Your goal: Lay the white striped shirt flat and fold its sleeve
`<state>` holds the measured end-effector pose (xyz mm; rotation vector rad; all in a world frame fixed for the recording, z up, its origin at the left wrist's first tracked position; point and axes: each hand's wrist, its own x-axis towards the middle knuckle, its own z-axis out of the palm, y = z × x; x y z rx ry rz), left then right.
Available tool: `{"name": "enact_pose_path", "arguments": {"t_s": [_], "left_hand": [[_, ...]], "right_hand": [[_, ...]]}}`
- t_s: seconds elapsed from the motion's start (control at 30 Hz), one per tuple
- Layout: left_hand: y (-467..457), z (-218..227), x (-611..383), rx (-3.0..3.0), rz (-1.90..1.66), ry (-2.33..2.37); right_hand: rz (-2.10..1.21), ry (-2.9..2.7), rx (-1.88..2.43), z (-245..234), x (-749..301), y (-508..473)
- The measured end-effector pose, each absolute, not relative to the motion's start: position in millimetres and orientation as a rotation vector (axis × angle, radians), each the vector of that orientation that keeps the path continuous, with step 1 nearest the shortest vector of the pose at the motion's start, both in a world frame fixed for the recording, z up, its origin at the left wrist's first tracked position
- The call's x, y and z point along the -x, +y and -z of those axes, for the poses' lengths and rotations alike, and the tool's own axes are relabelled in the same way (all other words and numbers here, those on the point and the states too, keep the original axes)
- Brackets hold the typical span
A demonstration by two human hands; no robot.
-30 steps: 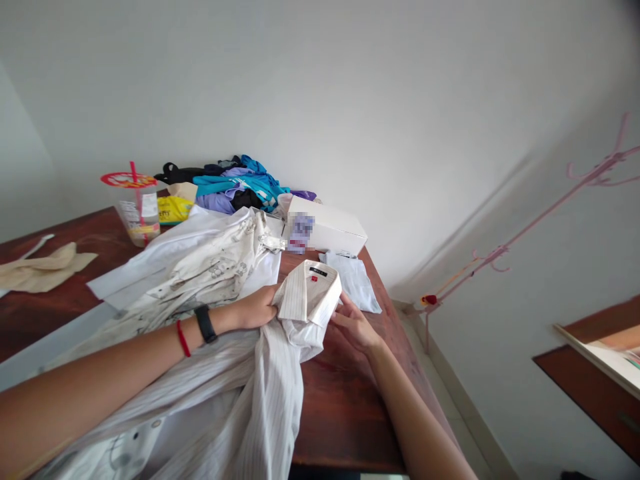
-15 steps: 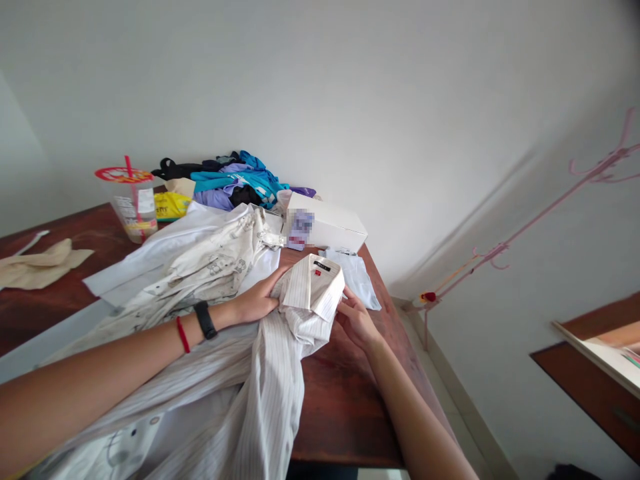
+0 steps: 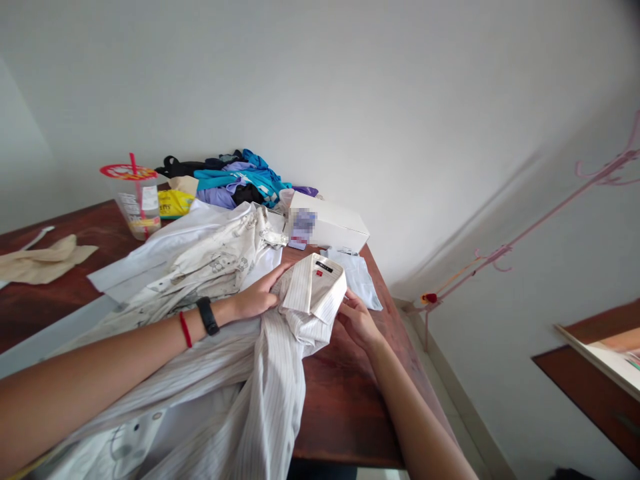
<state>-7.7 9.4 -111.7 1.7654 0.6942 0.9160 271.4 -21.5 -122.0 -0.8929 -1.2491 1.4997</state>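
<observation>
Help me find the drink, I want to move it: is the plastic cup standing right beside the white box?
No, the plastic cup stands at the table's far left, with the pile of clothes between it and the white box.

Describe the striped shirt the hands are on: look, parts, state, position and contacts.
The striped shirt is white with thin dark pinstripes, apparently light woven cloth. Its collar is folded over, showing a black label and a small red tag inside. The body is crumpled and runs from the collar toward the camera, over the table and other pale clothes. The left hand presses on the collar's left side; the right hand touches its right edge. Buttons and cuffs cannot be made out.
</observation>
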Motion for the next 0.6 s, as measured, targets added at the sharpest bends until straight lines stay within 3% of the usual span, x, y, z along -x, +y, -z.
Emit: {"name": "enact_pose_path", "arguments": {"t_s": [0.37, 0.6], "left_hand": [[10, 106, 12, -1.322, -0.855, 0.627], [7, 101, 6, -1.382, -0.860, 0.561]], "right_hand": [[-1.518, -1.259, 0.968, 129, -273, -20], [-1.536, -1.276, 0.990, 127, -269, -22]]}}
